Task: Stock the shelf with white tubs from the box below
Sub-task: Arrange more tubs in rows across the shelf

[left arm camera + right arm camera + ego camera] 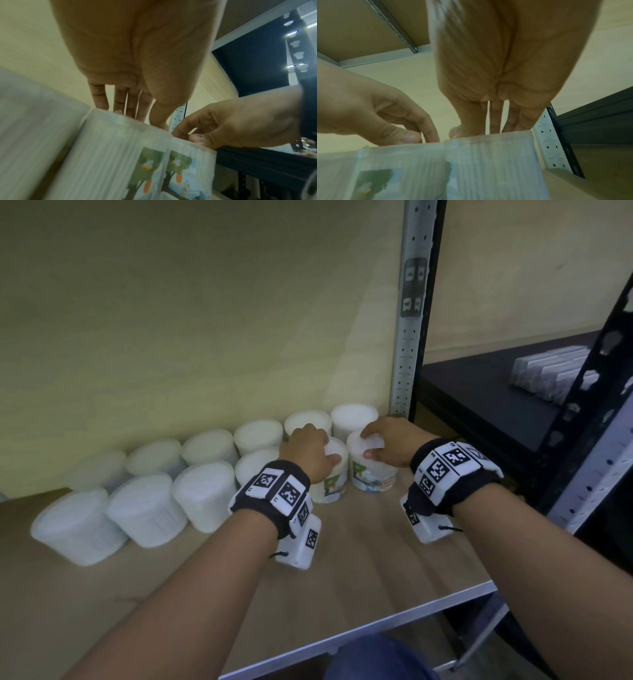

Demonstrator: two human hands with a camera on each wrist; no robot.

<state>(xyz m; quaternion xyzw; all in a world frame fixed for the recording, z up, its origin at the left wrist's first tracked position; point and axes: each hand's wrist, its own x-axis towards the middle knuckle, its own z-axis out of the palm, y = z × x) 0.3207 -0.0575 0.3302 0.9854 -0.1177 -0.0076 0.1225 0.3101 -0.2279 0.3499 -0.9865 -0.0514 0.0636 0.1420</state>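
Two rows of white tubs [205,494] stand along the back of the wooden shelf [359,563]. At the right end of the front row, two tubs with tree-picture labels stand side by side. My left hand [320,444] grips the left tub [331,487] from above, fingers over the lid, thumb at its front. My right hand [369,444] grips the lid of the right tub [375,475] the same way. The left wrist view shows the left hand [137,115] on its tub [116,155]; the right wrist view shows the right hand [488,129] on its tub [496,165]. The box is out of view.
A grey perforated upright [407,344] stands just right of the tubs. Beyond it a black shelf [479,398] carries flat packets [555,371]. Bare board lies between the tubs and the shelf's metal front edge [376,621]. A plain wall backs the shelf.
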